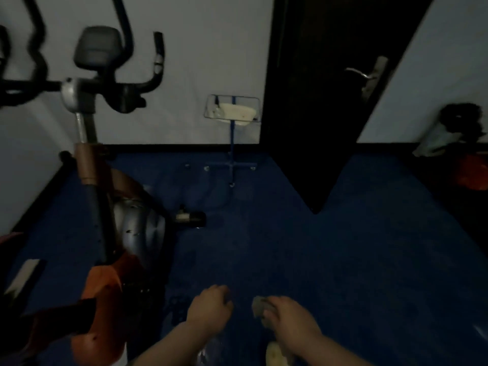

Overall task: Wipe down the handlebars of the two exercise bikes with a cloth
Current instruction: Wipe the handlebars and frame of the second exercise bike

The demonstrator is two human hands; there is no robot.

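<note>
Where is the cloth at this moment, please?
In the head view the cloth is low and right of centre, held in the grip of the right hand, beside the left hand and right of the orange exercise bike.

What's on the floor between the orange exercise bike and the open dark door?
In the head view, between the orange exercise bike and the dark door a blue stand with a wire tray stands against the wall; nearer, only bare blue carpet.
</note>
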